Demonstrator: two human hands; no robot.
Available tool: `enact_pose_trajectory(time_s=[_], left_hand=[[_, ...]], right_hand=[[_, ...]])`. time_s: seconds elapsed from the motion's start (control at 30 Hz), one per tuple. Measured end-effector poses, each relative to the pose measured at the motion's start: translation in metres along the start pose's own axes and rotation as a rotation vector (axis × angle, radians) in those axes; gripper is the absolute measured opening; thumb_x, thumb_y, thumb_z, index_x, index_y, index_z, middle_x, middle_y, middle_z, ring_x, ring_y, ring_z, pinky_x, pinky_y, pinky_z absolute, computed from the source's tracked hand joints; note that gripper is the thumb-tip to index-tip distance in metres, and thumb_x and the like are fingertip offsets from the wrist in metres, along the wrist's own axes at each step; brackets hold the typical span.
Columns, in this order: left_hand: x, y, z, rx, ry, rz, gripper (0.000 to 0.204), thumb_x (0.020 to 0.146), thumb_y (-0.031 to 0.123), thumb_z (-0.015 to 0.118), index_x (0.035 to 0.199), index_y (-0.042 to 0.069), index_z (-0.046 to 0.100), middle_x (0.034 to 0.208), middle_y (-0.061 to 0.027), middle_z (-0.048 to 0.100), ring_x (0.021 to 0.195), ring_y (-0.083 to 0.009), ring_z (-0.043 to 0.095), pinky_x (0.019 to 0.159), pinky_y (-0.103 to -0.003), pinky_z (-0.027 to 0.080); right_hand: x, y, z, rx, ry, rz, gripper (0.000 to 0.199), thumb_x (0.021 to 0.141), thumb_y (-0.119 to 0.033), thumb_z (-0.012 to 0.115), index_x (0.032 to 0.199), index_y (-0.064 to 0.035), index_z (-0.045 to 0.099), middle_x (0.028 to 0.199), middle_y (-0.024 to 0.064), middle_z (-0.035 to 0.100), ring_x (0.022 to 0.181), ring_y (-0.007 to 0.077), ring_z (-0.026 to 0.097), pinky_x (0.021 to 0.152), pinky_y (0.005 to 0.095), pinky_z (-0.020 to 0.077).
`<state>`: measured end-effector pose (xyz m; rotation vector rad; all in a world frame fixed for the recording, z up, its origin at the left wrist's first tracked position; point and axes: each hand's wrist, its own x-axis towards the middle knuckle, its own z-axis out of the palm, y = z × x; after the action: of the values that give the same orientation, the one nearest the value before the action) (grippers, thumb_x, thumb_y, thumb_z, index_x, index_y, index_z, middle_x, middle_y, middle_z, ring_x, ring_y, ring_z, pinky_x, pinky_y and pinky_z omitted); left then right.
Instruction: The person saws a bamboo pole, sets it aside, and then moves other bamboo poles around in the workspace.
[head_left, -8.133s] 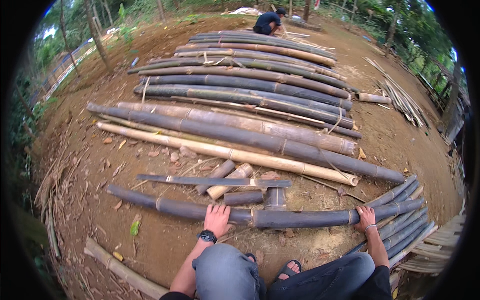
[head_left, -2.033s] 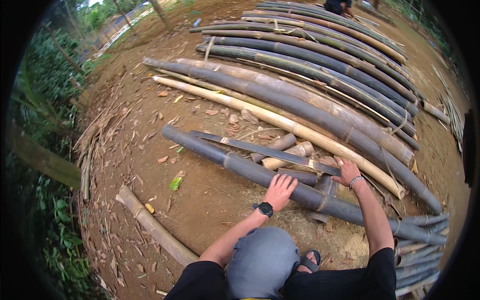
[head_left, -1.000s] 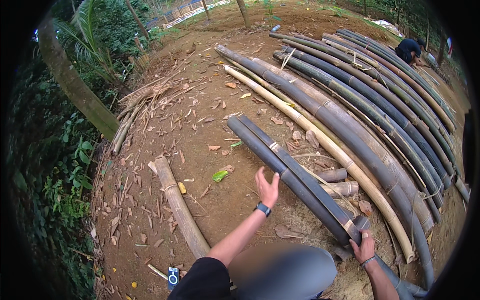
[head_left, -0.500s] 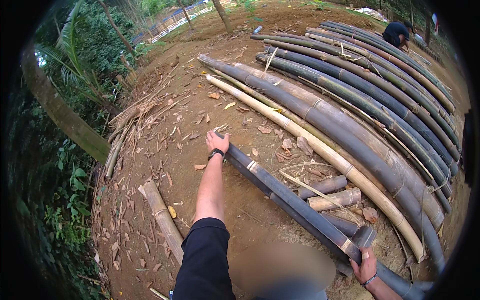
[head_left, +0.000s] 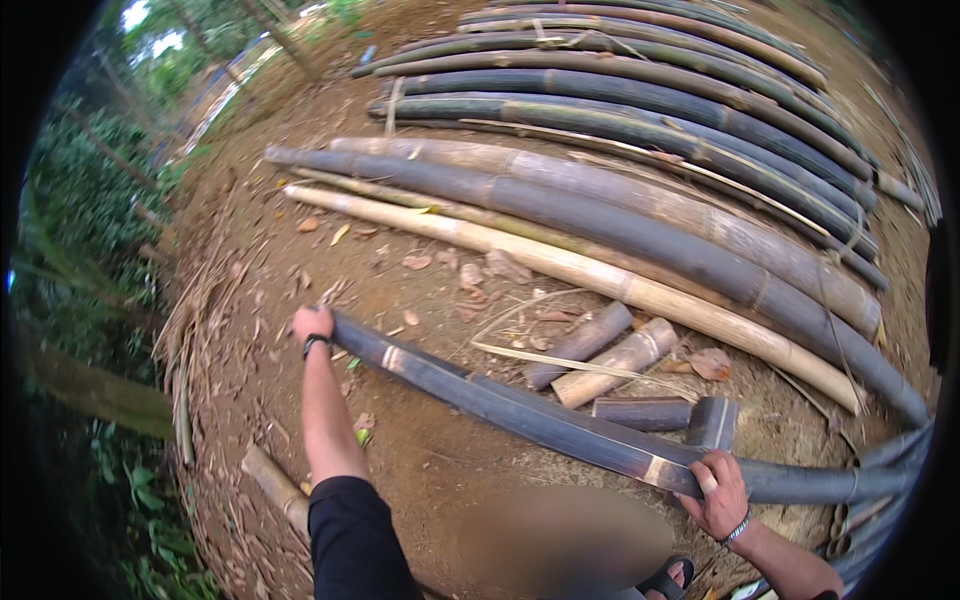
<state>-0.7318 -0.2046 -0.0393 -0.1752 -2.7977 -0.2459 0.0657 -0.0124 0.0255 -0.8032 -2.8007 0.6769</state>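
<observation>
Stretched between my hands is a dark length of split bamboo [head_left: 530, 411], with pale bands at its joints and a lengthwise seam along its side. Its far left end is in my left hand [head_left: 313, 324], whose fingers are partly hidden behind that end. My right hand [head_left: 718, 492] closes over the near right end, fingers on top. Just past the right hand lies another dark bamboo pole [head_left: 825, 484]. Several short bamboo pieces lie behind the held length, among them a pale one [head_left: 615, 362] and a dark upended-looking one [head_left: 712, 424].
Long bamboo poles [head_left: 640, 205] lie in rows across the back, with a pale pole [head_left: 560, 262] nearest. More dark bamboo [head_left: 880, 500] is piled at the right. A bamboo piece [head_left: 275, 488] rests at lower left. Dry leaves litter the soil; shrubs [head_left: 140, 490] border the left.
The view has swung to the right. The bamboo, held at both ends, now lies at a flatter angle across the picture, and my right hand shows more fully.
</observation>
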Motion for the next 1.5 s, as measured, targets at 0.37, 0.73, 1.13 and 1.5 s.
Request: enact_pose_trajectory(time_s=[0.37,0.73,1.13,1.5], left_hand=[[0.049,-0.036,0.032,0.175,-0.117,0.139,0.053,0.089,0.043,0.065,0.102,-0.009,0.07,0.104,-0.0299,0.07,0.102,-0.0441,0.067,0.088,-0.05,0.052],[0.042,-0.043,0.031,0.279,-0.18,0.19,0.058,0.093,0.047,0.057,0.101,-0.008,0.071,0.102,-0.0294,0.07,0.103,-0.0452,0.066,0.089,-0.05,0.05],[0.045,-0.049,0.036,0.252,-0.13,0.177,0.062,0.093,0.051,0.055,0.101,-0.008,0.071,0.102,-0.0297,0.07,0.102,-0.0461,0.066,0.09,-0.051,0.05],[0.046,-0.05,0.034,0.271,-0.155,0.206,0.067,0.092,0.054,0.056,0.101,-0.011,0.07,0.103,-0.0312,0.069,0.101,-0.0447,0.067,0.091,-0.05,0.051]], right_hand=[[-0.005,0.009,0.004,-0.104,0.012,0.05,0.052,0.08,-0.031,0.077,0.125,-0.0144,0.056,0.117,0.0098,0.054,0.117,0.032,0.049,0.097,0.0465,0.0428],[-0.011,0.031,-0.002,0.081,-0.042,0.02,0.052,0.085,-0.027,0.074,0.129,-0.0077,0.055,0.117,0.0125,0.053,0.109,0.0296,0.055,0.097,0.0391,0.0477],[-0.009,0.036,-0.013,0.207,-0.1,0.069,0.07,0.077,-0.03,0.081,0.134,-0.0068,0.048,0.115,0.0145,0.052,0.111,0.0334,0.057,0.096,0.0415,0.049],[-0.049,0.109,-0.081,0.206,-0.266,0.265,0.058,0.069,-0.033,0.087,0.113,-0.0019,0.065,0.107,0.0182,0.068,0.099,0.0357,0.067,0.088,0.0424,0.0539]])
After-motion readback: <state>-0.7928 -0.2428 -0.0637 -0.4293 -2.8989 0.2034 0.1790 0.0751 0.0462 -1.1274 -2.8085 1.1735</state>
